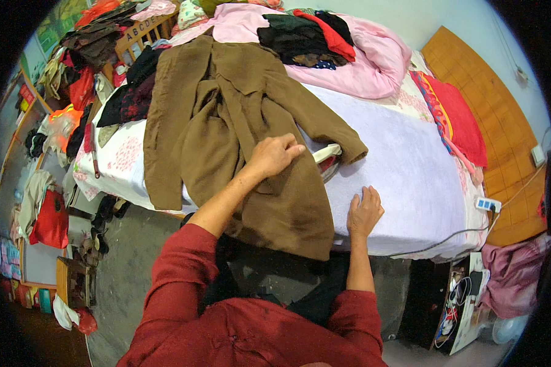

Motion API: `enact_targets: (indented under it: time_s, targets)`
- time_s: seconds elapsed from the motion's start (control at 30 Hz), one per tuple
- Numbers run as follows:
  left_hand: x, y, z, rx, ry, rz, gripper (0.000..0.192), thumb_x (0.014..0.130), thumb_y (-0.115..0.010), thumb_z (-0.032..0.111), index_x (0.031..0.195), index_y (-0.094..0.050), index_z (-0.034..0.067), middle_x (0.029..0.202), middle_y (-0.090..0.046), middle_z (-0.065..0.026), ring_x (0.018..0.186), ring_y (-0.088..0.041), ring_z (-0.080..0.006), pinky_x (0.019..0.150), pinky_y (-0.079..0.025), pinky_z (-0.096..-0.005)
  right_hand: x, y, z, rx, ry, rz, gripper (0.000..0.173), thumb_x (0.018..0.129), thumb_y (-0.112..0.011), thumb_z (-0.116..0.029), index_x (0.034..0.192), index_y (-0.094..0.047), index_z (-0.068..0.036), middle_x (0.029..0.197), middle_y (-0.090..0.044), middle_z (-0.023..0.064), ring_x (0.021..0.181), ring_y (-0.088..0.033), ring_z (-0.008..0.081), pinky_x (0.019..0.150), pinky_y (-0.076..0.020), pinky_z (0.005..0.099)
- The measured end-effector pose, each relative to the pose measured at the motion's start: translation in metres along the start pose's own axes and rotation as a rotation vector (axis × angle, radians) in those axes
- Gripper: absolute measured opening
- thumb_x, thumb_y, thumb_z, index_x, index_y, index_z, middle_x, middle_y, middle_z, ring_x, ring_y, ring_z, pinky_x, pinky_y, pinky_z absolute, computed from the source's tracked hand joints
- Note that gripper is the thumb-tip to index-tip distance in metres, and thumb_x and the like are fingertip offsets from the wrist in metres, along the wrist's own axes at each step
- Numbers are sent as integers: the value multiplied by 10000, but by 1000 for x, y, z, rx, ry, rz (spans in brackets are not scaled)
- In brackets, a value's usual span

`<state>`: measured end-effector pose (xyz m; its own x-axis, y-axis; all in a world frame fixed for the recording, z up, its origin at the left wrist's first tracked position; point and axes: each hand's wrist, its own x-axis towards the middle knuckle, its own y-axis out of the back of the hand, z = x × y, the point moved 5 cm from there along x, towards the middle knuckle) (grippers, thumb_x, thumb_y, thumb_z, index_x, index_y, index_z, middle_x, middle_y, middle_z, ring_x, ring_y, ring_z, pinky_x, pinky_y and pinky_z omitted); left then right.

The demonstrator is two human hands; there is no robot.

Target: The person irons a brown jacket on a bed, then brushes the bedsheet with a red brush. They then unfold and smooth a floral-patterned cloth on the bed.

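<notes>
A brown coat (252, 114) lies spread over the near side of a bed, its collar away from me and its lower edge hanging over the bed's edge. My left hand (278, 154) rests on the coat's front, fingers curled; whether it pinches cloth I cannot tell. To the right, my right hand (365, 212) lies on a pale lavender sheet (408, 169), fingers slightly apart and holding nothing. Between the coat's side and its right sleeve a clothes iron (327, 158) with a whitish handle shows in part; the coat hides the rest.
Dark and red folded clothes (312, 39) lie on a pink quilt (372, 59) at the back. A red pillow (461, 119) sits by the wooden headboard (486, 105). A power strip (488, 204) with a cord is at the bed's right corner. Dark garments (131, 96) lie left of the coat.
</notes>
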<state>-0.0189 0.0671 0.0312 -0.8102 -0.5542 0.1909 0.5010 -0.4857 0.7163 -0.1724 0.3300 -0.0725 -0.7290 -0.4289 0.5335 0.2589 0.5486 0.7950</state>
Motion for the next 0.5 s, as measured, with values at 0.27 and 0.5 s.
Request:
enact_targets:
  time_s: [0.27,0.5]
  targets:
    - [14,-4,-11,-139,187,-121,404,884,-712,383,1091,-591,57,739,-639,-96,551,-598,-156,554,-496,-338,3,-1,-2,9,-9,4,364,891,-625,-197,1221,-614,-43,1343,-574,136,1300,-482,285,1028,-341,449]
    - [25,-16,0,24,38,-106,398,877,-697,450,1070,-645,105,765,-675,-111,575,-640,-216,626,-508,-379,3,0,-4,0,-12,20,363,887,-634,-194,1221,-615,-51,1326,-579,122,1289,-490,275,1022,-345,448]
